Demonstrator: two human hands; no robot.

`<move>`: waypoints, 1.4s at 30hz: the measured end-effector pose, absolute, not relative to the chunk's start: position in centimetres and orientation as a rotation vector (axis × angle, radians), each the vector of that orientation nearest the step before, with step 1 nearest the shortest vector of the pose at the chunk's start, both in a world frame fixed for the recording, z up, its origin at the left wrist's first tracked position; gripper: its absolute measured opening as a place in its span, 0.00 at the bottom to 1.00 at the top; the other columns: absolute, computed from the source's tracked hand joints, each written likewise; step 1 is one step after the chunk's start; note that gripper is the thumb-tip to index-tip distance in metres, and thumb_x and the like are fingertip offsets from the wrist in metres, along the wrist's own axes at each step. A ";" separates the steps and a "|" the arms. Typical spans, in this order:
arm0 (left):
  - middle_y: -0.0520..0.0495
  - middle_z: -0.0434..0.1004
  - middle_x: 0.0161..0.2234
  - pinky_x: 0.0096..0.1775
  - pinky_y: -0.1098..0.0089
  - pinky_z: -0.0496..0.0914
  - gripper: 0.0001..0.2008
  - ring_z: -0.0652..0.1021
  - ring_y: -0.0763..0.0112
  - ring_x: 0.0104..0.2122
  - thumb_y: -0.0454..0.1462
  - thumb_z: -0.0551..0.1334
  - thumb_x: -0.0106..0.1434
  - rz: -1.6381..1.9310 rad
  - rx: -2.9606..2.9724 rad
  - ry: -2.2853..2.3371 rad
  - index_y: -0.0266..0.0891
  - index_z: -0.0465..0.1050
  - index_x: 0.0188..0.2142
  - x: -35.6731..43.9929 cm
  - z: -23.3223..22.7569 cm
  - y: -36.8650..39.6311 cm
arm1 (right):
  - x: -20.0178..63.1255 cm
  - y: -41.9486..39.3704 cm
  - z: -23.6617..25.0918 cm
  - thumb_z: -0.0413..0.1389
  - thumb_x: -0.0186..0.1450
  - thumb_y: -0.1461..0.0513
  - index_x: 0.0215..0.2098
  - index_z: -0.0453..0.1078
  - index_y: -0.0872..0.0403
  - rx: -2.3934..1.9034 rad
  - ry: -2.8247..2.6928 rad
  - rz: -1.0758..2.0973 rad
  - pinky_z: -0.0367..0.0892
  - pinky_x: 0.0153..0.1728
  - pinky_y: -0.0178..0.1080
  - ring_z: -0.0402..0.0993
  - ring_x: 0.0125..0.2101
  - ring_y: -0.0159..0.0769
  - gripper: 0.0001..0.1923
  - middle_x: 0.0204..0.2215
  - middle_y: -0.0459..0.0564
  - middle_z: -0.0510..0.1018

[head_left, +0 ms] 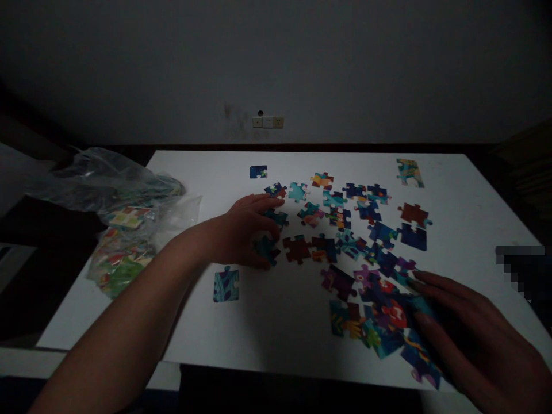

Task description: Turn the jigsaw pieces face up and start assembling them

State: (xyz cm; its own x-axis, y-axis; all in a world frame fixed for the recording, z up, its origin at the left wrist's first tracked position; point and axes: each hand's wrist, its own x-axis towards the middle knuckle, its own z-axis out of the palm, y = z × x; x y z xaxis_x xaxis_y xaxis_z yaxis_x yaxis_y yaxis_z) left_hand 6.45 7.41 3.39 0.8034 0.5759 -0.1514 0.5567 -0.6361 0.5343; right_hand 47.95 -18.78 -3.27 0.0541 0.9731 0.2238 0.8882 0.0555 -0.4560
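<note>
My left hand (241, 233) is at the left side of a spread of colourful jigsaw pieces. Its thumb and a curled finger are around a dark teal puzzle piece (266, 248), while the index finger reaches out near another teal piece (278, 218). At the lower right, my right hand (478, 333) has its thumb and fingers around a dark teal piece (421, 306), partly hidden in shadow. Right beside it lies a group of pieces with a red figure (394, 313), some overlapping or close together. A brown piece (297, 249) lies just right of my left hand.
Clear plastic bags (125, 253) with colourful contents lie at the table's left. Single pieces lie apart: a leafy teal one (226, 285), a blue one (258, 171) and a yellow-teal one (409, 173). The white table (207, 339) stands before a wall with sockets (268, 122).
</note>
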 end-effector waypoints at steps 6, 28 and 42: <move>0.44 0.54 0.83 0.78 0.38 0.57 0.25 0.52 0.38 0.83 0.40 0.84 0.53 0.053 2.384 0.840 0.47 0.86 0.50 6.0 3.0 7.6 | 48.0 -18.8 -3.2 0.60 0.75 0.45 0.69 0.75 0.36 -1.868 -1.847 0.255 0.76 0.60 0.75 0.80 0.61 0.68 0.26 0.68 0.52 0.78; 0.42 0.59 0.81 0.77 0.41 0.62 0.21 0.59 0.40 0.81 0.41 0.80 0.57 0.030 2.438 0.952 0.46 0.85 0.50 5.3 4.4 8.0 | 47.9 -18.9 -3.2 0.62 0.73 0.46 0.68 0.76 0.34 -1.857 -1.797 0.283 0.74 0.63 0.80 0.80 0.62 0.71 0.25 0.68 0.50 0.79; 0.46 0.59 0.82 0.76 0.40 0.63 0.21 0.62 0.40 0.79 0.42 0.76 0.64 0.021 2.425 0.923 0.51 0.86 0.57 4.7 4.4 8.7 | 47.1 -18.3 -2.2 0.60 0.76 0.47 0.67 0.76 0.39 -1.808 -1.855 0.241 0.79 0.58 0.71 0.81 0.60 0.65 0.24 0.66 0.56 0.80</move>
